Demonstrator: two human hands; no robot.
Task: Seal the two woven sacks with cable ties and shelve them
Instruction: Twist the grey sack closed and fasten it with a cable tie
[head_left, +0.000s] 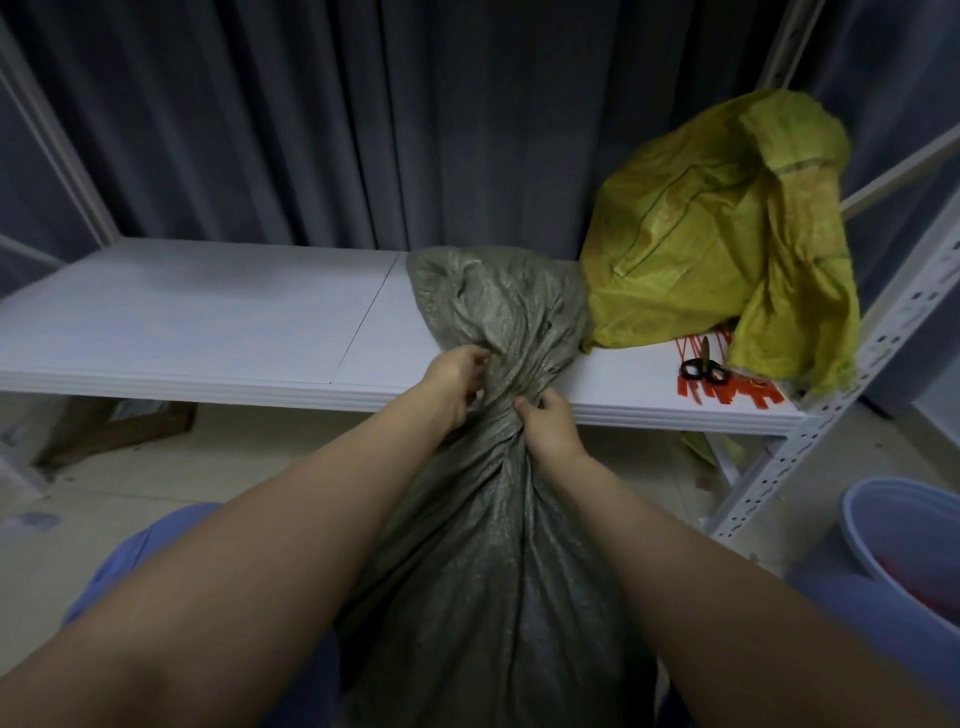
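Observation:
A grey-green woven sack (483, 561) stands between my knees in front of the shelf, its neck twisted and its loose top flopped over the shelf edge. My left hand (453, 384) grips the twisted neck from the left. My right hand (548, 421) pinches the same neck from the right, just below. A yellow woven sack (711, 244) sits on the white shelf (208, 322) at the right, its mouth loose and drooping. Red cable ties (748, 392) lie on the shelf by the yellow sack, partly under it.
Black-handled scissors (702, 366) rest on the cable ties. A perforated white shelf post (852, 374) rises at the right. A blue plastic bucket (904, 540) stands on the floor at the right. Grey curtains (363, 114) hang behind the shelf.

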